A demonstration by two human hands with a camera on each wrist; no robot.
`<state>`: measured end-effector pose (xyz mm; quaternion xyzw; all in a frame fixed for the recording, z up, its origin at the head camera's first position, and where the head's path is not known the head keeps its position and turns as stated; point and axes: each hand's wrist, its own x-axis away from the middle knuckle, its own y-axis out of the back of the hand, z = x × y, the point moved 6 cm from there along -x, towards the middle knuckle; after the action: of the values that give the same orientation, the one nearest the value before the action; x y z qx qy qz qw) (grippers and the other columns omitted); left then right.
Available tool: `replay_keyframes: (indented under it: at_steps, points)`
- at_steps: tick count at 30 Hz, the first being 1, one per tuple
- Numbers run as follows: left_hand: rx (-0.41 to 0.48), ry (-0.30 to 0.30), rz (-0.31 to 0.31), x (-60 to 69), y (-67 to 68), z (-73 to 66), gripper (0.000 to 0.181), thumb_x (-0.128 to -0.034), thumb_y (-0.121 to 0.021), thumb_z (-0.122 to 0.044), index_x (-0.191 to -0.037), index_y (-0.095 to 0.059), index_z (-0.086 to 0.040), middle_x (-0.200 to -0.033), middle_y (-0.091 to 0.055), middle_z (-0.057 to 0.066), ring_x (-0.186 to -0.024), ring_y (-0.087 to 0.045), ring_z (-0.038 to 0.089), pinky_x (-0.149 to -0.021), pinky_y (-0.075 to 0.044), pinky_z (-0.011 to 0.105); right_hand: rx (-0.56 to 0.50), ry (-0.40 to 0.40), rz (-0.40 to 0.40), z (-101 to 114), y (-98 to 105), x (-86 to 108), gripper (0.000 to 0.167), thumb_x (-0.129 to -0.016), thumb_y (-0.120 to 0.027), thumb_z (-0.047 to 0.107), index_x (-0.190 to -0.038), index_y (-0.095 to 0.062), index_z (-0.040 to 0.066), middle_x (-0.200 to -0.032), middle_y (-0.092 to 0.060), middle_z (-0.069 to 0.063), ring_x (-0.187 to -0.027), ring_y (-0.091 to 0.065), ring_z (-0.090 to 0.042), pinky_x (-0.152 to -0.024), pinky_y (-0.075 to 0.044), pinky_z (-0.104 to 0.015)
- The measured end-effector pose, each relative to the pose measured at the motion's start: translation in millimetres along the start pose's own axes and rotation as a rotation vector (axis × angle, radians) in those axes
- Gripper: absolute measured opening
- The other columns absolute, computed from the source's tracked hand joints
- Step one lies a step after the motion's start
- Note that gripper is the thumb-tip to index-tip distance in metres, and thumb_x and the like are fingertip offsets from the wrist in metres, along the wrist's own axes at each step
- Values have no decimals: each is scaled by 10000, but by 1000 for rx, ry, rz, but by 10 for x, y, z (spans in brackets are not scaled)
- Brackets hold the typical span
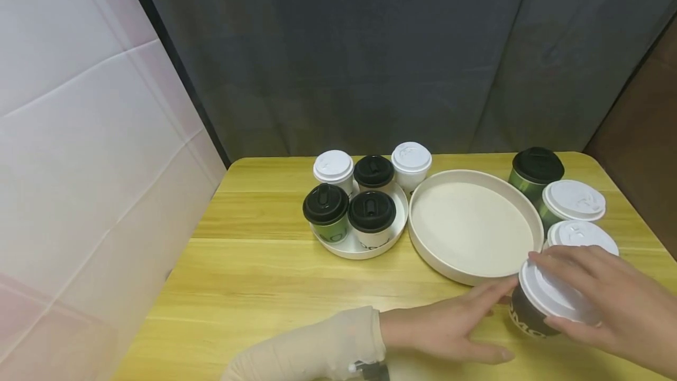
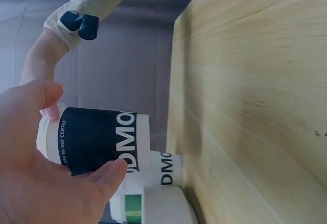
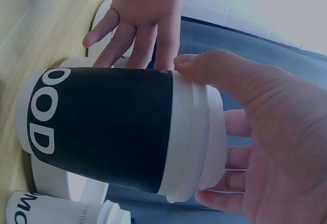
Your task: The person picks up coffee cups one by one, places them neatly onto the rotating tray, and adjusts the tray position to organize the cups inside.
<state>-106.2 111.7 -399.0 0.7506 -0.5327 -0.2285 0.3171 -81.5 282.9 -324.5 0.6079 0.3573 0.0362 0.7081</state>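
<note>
My right hand (image 1: 624,304) grips a paper coffee cup (image 3: 107,127) by its white lid (image 1: 555,296), thumb on one side and fingers on the other. A dark sleeve with pale letters wraps this upright cup, whose base appears slightly above the table in the left wrist view. My left hand (image 1: 444,325) reaches in from the left with its fingers extended and spread beside the cup; whether a fingertip touches it is hard to tell. Just behind the hands lies a large round cream tray (image 1: 476,222) with nothing on it.
A smaller round white tray (image 1: 359,256) holds several lidded cups, including a green one (image 1: 330,232). One white-lidded cup (image 1: 411,160) stands at its back right. Along the table's right side stand a black-lidded green cup (image 1: 536,168) and two white-lidded cups (image 1: 573,199). A dark curtain (image 1: 344,57) hangs behind.
</note>
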Motion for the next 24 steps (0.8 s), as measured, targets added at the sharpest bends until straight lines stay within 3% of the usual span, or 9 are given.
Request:
replay_keyframes:
  at_steps: [7, 15, 18, 24]
  points:
    - [3, -9, -27, 38, 93, -80, 1039, -962, -620, -344, -1533, 248, -321, -1630, -193, 5, -1447, -337, 26, -1066, -336, 48, 31, -13, 30, 25, 95, -89, 852, -617, -751, 760, -1284, -618, 248, -1128, -650, -8, -925, -596, -190, -636, -550, -280]
    - [-9, -22, -75, 60, 200, -112, 1046, -960, -624, -323, -1540, 246, -297, -1572, -275, 62, -1427, -357, 18, -1095, -329, 71, -6, 18, -52, 72, 176, -191, 800, -695, -673, 783, -1274, -647, 232, -1133, -642, -2, -937, -562, -187, -806, -386, -115]
    - [-14, -24, -95, 65, 246, -113, 1048, -958, -629, -318, -1543, 239, -295, -1591, -249, 71, -1429, -366, 28, -1117, -315, 81, -20, 35, -79, 87, 198, -234, 781, -745, -623, 786, -1268, -655, 206, -1132, -642, -7, -940, -561, -190, -824, -373, -155]
    - [-5, -32, -137, 85, 337, -116, 1042, -955, -637, -304, -1550, 218, -291, -1621, -198, 87, -1439, -375, 52, -1134, -312, 98, 3, 57, -85, 109, 220, -327, 769, -774, -614, 766, -1276, -647, 185, -1146, -645, -22, -947, -564, -186, -743, -428, -228]
